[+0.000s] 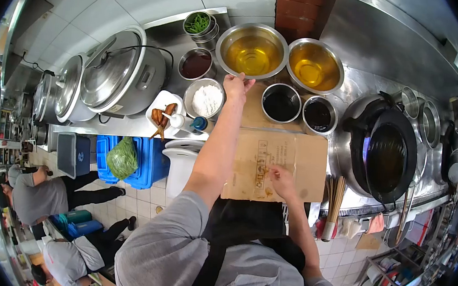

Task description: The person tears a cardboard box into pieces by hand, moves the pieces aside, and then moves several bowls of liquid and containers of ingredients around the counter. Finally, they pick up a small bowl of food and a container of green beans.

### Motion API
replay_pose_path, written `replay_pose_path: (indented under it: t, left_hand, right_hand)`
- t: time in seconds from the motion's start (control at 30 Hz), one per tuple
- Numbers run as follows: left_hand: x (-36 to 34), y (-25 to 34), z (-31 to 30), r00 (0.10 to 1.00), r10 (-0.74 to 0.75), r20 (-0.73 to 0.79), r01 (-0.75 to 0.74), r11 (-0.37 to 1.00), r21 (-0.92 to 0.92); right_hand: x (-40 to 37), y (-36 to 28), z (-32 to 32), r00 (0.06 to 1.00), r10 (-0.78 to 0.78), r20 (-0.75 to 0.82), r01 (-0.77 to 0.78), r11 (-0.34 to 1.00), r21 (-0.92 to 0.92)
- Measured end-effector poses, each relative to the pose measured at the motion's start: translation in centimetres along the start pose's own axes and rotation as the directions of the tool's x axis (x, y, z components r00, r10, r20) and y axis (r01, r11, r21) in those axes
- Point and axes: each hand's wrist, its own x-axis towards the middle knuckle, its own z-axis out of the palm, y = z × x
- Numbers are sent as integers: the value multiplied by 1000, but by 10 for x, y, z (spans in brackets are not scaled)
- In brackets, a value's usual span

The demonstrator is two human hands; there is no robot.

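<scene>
My left hand (238,87) reaches forward, its fingers bent at the front rim of a metal bowl (227,63) of yellow liquid, probably oil. They look closed on that rim. My right hand (281,182) hovers over a flat stained cardboard sheet (307,156), fingers loosely curled and apart, with nothing visible in them. Beside my left wrist stands a bowl of white powder (206,99). A second bowl of yellow liquid (316,66) is at the right. Two pots of dark liquid (281,103) (318,114) sit just behind the cardboard.
A black wok (388,158) holds dark liquid at the right, with bamboo sticks (334,205) near it. Large lidded cookers (114,71) line the left. A white dish of brown food (164,116) and a pot of chopped greens (197,23) stand nearby. Two people work at far left.
</scene>
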Motion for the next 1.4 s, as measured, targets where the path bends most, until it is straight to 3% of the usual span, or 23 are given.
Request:
replay_pose_path:
  t: [0.07, 0.47, 0.57, 0.67, 0.77, 0.8, 0.9, 1.0, 1.1, 1.13, 1.2, 1.3, 1.4]
  left_hand:
    - [5, 2, 1, 1000, 11, 18, -11, 1000, -6]
    - [14, -1, 4, 998, 68, 6, -68, 997, -39]
    - [16, 5, -5, 998, -1, 60, -3, 997, 72]
    - [23, 16, -6, 998, -63, -17, 65, 958, 278]
    - [21, 61, -4, 998, -56, 38, 3, 603, 797]
    - [18, 85, 4, 996, -65, 55, -32, 306, 951]
    - [13, 129, 29, 971, 177, 163, -163, -13, 987]
    - [85, 148, 37, 875, 171, 452, -403, -261, 877]
    - [118, 159, 74, 796, 152, 585, -505, -366, 782]
    - [138, 157, 85, 792, 85, 605, -525, -410, 745]
    - [175, 148, 103, 767, 84, 636, -567, -374, 734]
    - [240, 130, 120, 789, -29, 614, -591, -306, 746]
    - [296, 111, 132, 796, -198, 572, -604, -207, 769]
  right_hand:
    - [-5, 8, -3, 998, -21, -59, 23, 999, 34]
    - [-33, 25, -30, 999, -36, -34, 37, 999, 27]
    - [-38, 33, -24, 999, 25, 44, -28, 996, 80]
    - [-38, 21, -23, 995, 34, 95, -34, 999, -2]
    - [-22, -5, -18, 989, -11, 151, -13, 988, 155]
    - [-10, -17, -15, 984, -39, 172, 2, 978, 210]
    - [33, -75, -10, 972, -85, 219, -15, 907, 420]
    - [93, -145, -10, 975, 0, 223, -156, 715, 681]
    - [180, -174, 4, 972, 128, 196, -234, 544, 806]
    - [204, -183, 9, 961, 222, 167, -257, 483, 837]
    - [247, -195, 16, 906, 404, 122, -279, 357, 891]
    - [288, -192, 29, 870, 489, 67, -201, 228, 953]
    - [304, -172, 50, 898, 432, -77, -51, 276, 960]
